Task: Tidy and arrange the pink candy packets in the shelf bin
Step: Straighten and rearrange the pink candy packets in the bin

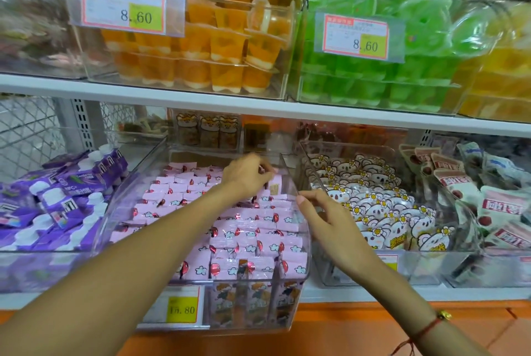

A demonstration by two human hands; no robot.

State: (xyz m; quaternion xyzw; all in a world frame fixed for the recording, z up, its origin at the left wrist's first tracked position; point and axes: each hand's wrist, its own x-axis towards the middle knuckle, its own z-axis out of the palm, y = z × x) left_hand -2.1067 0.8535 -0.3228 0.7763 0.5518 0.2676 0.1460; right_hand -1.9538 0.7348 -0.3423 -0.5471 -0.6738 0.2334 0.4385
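Note:
Several pink candy packets fill a clear plastic shelf bin at the middle of the lower shelf, lying in rough overlapping rows. My left hand reaches deep into the back right of the bin, fingers curled down onto a pink packet there. My right hand rests at the bin's right wall, thumb and fingers spread along the clear rim, nothing in it. Whether the left hand actually grips the packet is hard to see.
Purple pouch packs fill the bin to the left, koala-print packets the bin to the right, and white-and-red packets lie further right. Orange and green jelly cups stand on the shelf above. A yellow price tag hangs on the bin front.

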